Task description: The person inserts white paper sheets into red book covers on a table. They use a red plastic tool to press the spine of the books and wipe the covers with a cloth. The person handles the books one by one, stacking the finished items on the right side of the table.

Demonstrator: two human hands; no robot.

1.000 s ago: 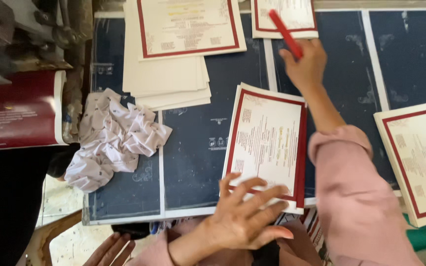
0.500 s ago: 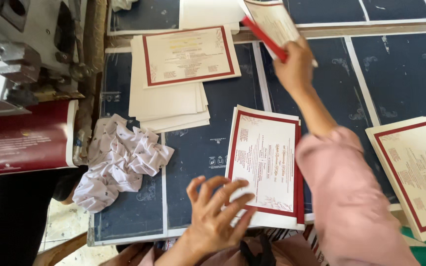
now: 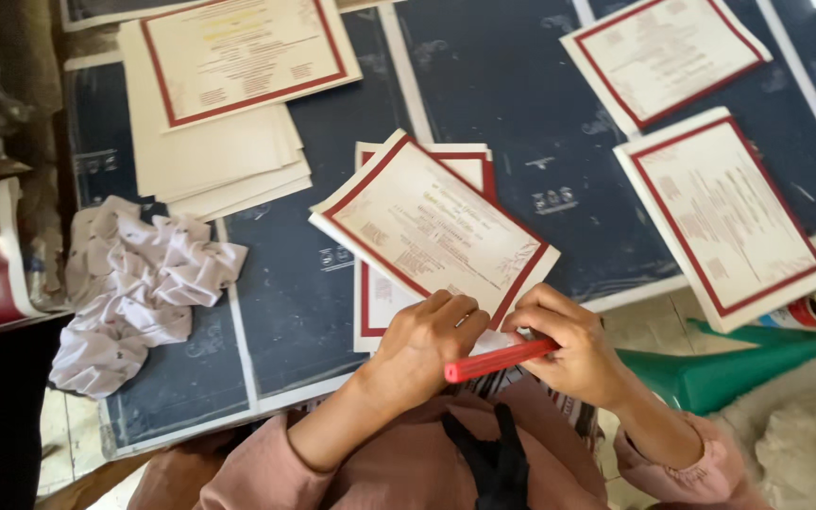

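head view | left hand (image 3: 427, 345) pinches card stack (image 3: 432, 231) near edge | right hand (image 3: 569, 349) grips red pen (image 3: 498, 359)

Five red-bordered card stacks (image 3: 432, 231), one red pen (image 3: 500, 359), one crumpled cloth (image 3: 139, 288).

Open dark table surface (image 3: 512, 104) is left between the card stacks; passage leftward is blocked by a crumpled cloth (image 3: 134, 283), rightward by a card stack (image 3: 724, 217).
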